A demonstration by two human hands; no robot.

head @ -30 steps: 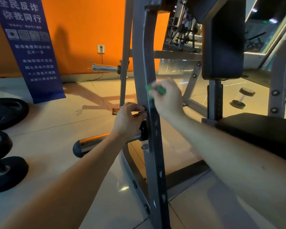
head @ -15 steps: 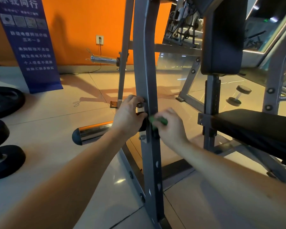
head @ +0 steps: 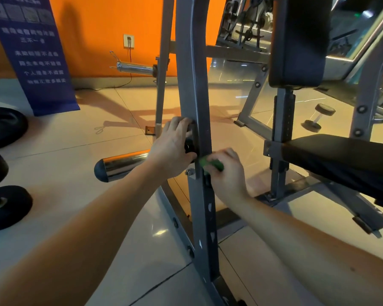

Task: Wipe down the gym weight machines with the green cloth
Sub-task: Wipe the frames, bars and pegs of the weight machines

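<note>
The gray post [head: 195, 85] still fills my view. My left hand [head: 173, 149] has stayed put, fingers curled round its edge just above the chrome peg [head: 122, 165]. My right hand [head: 228, 175] has slid down the post since a second ago — now level with the left — clutching the green cloth [head: 210, 163], a small bunched wad pressed against the post's right face.

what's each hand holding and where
The right hand grips the green cloth against the grey post; left hand grips the post's edge beside the chrome peg.
</note>
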